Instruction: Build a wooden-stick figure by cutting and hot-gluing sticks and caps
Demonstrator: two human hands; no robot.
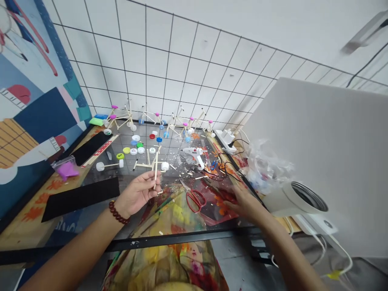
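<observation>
My left hand [141,192], with a dark red bead bracelet on its wrist, pinches a thin pale wooden stick [156,167] held upright. Just behind it on the glossy tabletop lies a small stick frame [147,163] with a white bottle cap [165,166] as a wheel. Over the table's right side, my right hand [241,202] is blurred, its fingers apart and nothing visible in them. Red-handled scissors [195,200] lie between my hands. Beyond them a white hot glue gun [194,152] rests among wood scraps.
Several stick frames with caps [188,125] line the wall grid. Loose coloured caps [139,144] lie left of centre, near a capped axle [109,165]. Black strips [81,198] and a bag of purple clay [67,169] sit left. At right are a power strip [224,141], plastic bag [266,163] and white cylinder [292,198].
</observation>
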